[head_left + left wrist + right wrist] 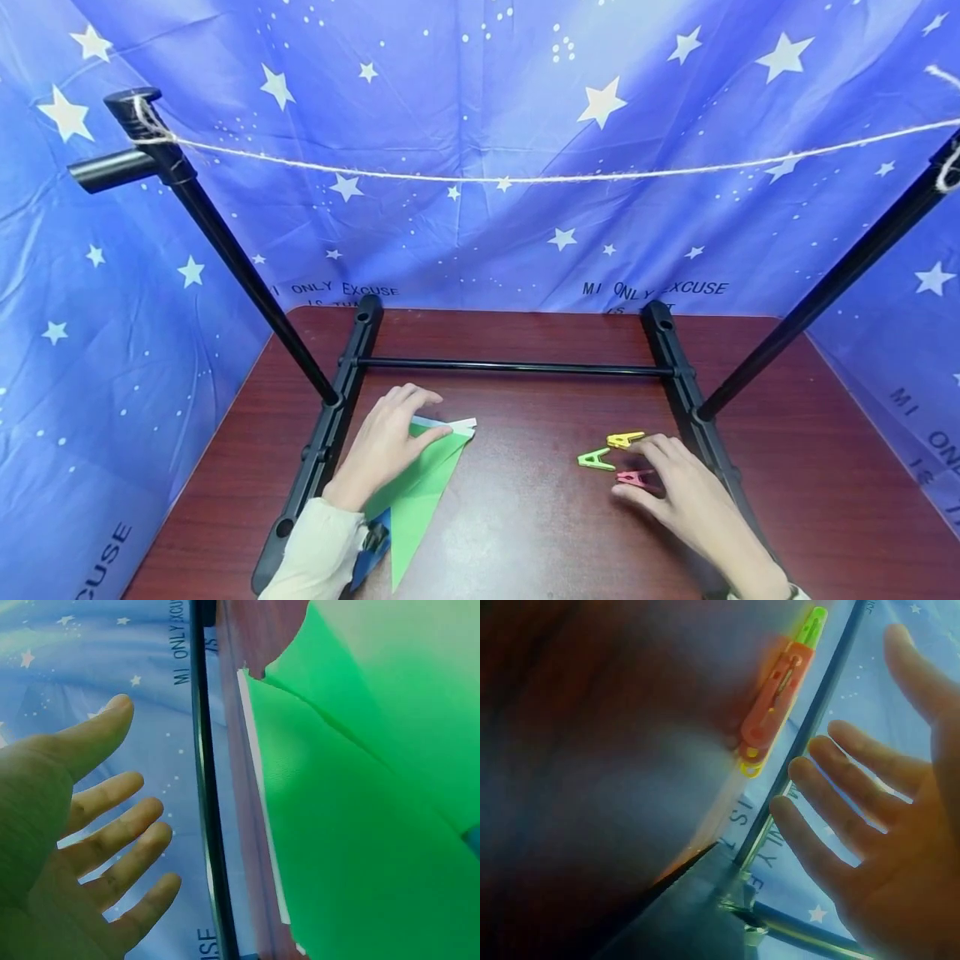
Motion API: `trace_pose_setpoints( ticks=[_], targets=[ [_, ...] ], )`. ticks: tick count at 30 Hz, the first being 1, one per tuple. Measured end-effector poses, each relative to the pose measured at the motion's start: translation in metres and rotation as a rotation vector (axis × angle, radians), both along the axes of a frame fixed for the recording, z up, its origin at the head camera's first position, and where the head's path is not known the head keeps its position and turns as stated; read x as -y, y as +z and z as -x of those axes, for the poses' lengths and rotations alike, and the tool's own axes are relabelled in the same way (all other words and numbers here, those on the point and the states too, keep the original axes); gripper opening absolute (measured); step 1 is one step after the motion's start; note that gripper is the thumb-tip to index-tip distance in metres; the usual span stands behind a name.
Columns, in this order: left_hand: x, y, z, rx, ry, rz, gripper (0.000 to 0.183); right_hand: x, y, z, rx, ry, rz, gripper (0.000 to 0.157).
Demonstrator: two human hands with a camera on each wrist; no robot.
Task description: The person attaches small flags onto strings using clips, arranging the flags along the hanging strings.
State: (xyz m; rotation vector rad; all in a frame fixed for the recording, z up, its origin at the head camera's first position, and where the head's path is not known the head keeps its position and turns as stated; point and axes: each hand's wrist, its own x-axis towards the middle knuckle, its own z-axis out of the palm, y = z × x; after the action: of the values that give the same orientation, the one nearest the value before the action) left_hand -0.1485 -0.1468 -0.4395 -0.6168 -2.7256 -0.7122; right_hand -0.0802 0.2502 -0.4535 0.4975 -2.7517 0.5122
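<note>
My left hand (pixel 386 446) hovers over green triangular pennants (pixel 423 492) with a white top edge, its thumb and fingers spread apart. Part of a blue piece (pixel 372 550) shows beneath the green. In the left wrist view the left hand (pixel 90 825) is apart from the green pennant (pixel 337 817). My right hand (pixel 686 496) is beside three small clothespins: yellow (pixel 624 440), green (pixel 596 459) and red (pixel 632 478). Nothing is between its loosely bent fingers. In the right wrist view the red clothespin (pixel 776 705) overlaps the others, away from the right hand (pixel 877 795).
A black frame stands on the dark red table (pixel 525 517), with a crossbar (pixel 517 366) and two uprights, left (pixel 247 279) and right (pixel 825 283). A white string (pixel 480 178) sags between the uprights. Behind hangs a blue starry cloth (pixel 465 250).
</note>
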Motion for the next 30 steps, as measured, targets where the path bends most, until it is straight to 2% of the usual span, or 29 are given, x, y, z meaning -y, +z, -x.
trace_pose_setpoints(
  ticks=[6, 11, 17, 23, 30],
  targets=[
    [0.001, -0.007, 0.008, 0.060, -0.009, -0.083, 0.035, -0.006, -0.002, 0.001, 0.013, -0.015, -0.003, 0.044],
    [0.004, -0.017, 0.014, 0.083, -0.004, -0.141, 0.029, -0.011, -0.004, 0.003, 0.010, -0.020, -0.050, 0.045],
    [0.007, -0.026, 0.018, 0.101, 0.064, -0.094, 0.030, -0.014, -0.005, 0.004, 0.050, -0.037, -0.101, 0.044],
    [0.012, -0.029, 0.014, 0.132, 0.163, -0.055, 0.038, -0.012, -0.004, 0.005, 0.114, -0.047, -0.110, 0.043],
    [0.015, -0.033, 0.014, 0.247, 0.177, -0.037, 0.040, -0.012, -0.004, 0.004, 0.190, -0.074, -0.122, 0.039]
  ],
)
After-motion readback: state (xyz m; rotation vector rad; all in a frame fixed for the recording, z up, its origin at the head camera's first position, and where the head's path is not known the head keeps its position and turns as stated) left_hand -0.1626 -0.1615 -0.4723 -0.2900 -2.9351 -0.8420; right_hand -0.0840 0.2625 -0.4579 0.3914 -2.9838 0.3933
